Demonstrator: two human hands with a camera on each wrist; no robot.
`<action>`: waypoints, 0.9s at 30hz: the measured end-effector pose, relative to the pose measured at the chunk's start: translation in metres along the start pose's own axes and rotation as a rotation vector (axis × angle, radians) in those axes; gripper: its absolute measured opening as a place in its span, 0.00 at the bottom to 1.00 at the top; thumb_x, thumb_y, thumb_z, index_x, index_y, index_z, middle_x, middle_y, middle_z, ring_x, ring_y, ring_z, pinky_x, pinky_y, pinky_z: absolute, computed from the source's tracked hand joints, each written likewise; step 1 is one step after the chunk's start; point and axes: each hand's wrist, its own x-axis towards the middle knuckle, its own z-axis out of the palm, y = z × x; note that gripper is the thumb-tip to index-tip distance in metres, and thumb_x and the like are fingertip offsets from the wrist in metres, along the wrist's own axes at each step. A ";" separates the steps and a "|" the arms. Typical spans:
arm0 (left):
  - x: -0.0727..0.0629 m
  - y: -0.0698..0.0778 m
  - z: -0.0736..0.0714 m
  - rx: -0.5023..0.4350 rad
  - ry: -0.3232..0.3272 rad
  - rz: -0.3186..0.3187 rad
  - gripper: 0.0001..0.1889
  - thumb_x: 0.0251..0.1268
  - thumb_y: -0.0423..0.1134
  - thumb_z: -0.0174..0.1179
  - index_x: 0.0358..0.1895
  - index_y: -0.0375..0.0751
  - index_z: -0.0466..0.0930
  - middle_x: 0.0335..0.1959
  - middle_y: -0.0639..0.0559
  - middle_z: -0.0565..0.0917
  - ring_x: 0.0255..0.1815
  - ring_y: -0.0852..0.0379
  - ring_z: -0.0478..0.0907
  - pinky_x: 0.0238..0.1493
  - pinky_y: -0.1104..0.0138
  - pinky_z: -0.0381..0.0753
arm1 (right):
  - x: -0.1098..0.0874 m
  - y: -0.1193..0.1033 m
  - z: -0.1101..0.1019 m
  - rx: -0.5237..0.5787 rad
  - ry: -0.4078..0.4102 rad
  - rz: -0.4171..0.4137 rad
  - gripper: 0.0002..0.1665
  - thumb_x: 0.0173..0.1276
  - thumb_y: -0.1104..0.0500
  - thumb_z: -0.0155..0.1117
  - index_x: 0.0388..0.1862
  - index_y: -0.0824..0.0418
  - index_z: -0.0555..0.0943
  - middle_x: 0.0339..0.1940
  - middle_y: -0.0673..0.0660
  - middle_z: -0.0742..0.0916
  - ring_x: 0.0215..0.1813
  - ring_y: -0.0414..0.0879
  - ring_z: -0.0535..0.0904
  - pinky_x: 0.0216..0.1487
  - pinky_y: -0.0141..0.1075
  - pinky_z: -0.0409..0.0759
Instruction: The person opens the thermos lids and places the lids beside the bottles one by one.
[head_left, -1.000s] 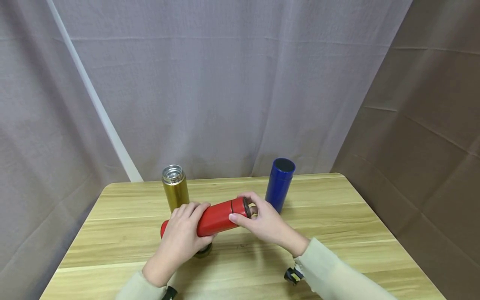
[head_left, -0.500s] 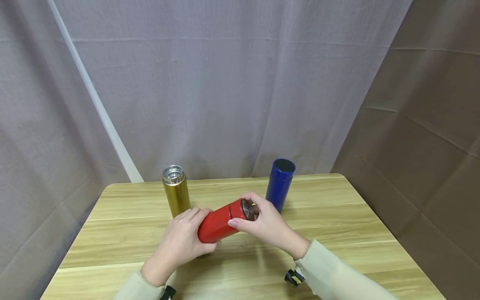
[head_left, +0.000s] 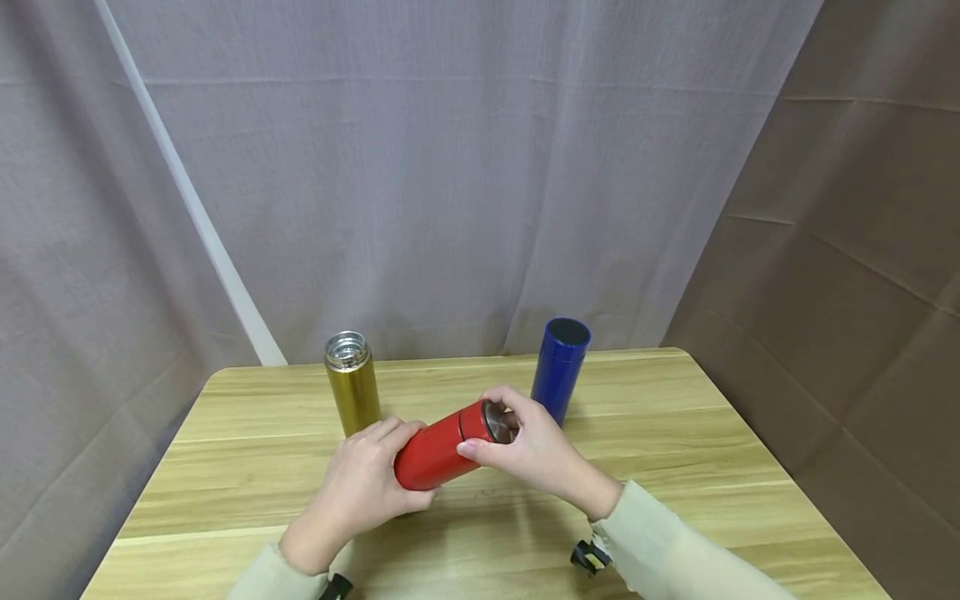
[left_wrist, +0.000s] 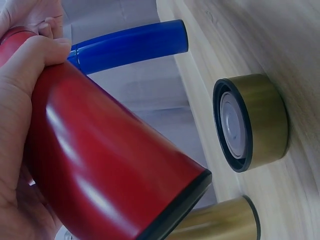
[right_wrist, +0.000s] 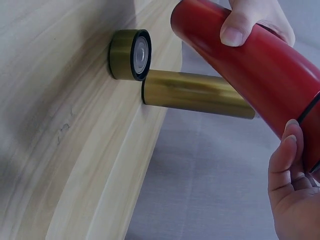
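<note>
A red thermos (head_left: 431, 457) is held tilted above the table, its lidded end pointing right and up. My left hand (head_left: 367, 479) wraps around its body. The fingers and thumb of my right hand (head_left: 536, 446) grip the red lid (head_left: 474, 422) at the upper end; a dark seam parts lid from body. Behind my left hand stands a gold thermos (head_left: 354, 398) without its lid, showing a silvery mouth. Its gold lid (left_wrist: 265, 122) lies on the table with the inner side up, almost wholly hidden by my left hand in the head view.
An upright blue thermos (head_left: 558, 375) with a dark top stands beyond my right hand. The wooden table (head_left: 675, 500) ends at a back edge before a grey curtain (head_left: 450, 183). Brown cloth (head_left: 862, 292) hangs along the right side.
The red thermos has turned so its dark lid top faces more toward the head camera. My left hand has shifted slightly lower, hiding more of the gold lid. The other thermoses stay put.
</note>
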 end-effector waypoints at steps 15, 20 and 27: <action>-0.001 0.002 -0.004 -0.090 -0.090 -0.053 0.31 0.30 0.58 0.75 0.46 0.57 0.82 0.35 0.71 0.78 0.31 0.71 0.73 0.28 0.70 0.76 | -0.002 -0.001 -0.001 -0.062 -0.046 -0.095 0.26 0.53 0.48 0.77 0.47 0.49 0.75 0.41 0.50 0.82 0.38 0.43 0.82 0.34 0.38 0.83; -0.008 0.003 -0.006 -0.275 -0.213 -0.174 0.32 0.29 0.57 0.79 0.48 0.66 0.79 0.38 0.77 0.76 0.33 0.73 0.74 0.32 0.71 0.76 | 0.000 -0.010 -0.002 -0.196 -0.098 -0.288 0.30 0.52 0.44 0.77 0.52 0.47 0.76 0.42 0.44 0.79 0.42 0.40 0.78 0.37 0.34 0.82; -0.006 0.002 -0.006 -0.208 -0.138 -0.198 0.31 0.33 0.52 0.77 0.50 0.60 0.78 0.38 0.73 0.74 0.37 0.70 0.71 0.35 0.69 0.76 | 0.003 -0.012 -0.006 -0.243 -0.103 -0.241 0.37 0.55 0.42 0.74 0.62 0.46 0.71 0.48 0.42 0.79 0.45 0.39 0.77 0.43 0.35 0.80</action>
